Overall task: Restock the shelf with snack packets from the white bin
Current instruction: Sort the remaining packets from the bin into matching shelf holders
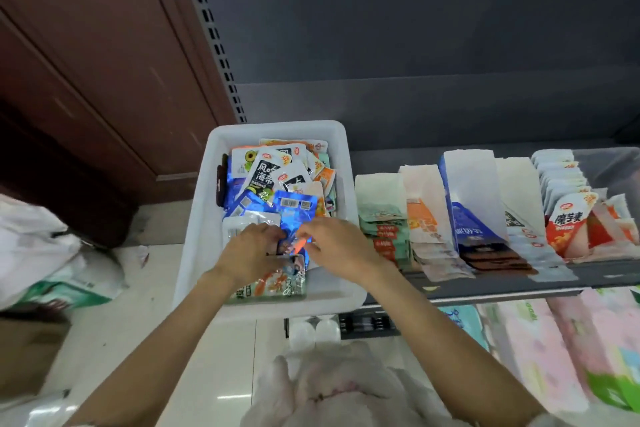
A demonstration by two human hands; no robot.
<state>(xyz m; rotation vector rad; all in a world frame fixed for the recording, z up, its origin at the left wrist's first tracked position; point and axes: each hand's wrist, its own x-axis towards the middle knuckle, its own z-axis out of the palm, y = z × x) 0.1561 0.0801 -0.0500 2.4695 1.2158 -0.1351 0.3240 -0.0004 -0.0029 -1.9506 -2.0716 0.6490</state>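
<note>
Nearest us lies a white plastic bag [339, 388]. Beyond it, our left hand [251, 253] and right hand [334, 246] pinch snack packets [277, 274] inside the white bin [273, 135], beside the stocked shelf [519, 282].

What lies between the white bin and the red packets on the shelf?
In the head view, between the white bin and red packets: rows of green, orange and blue packets.

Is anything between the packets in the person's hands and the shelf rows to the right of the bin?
Only the right wall of the white plastic bin lies between. Both the left hand and right hand are inside the bin on the shiny blue snack packets; nothing else blocks the dark metal shelf beside it.
</note>
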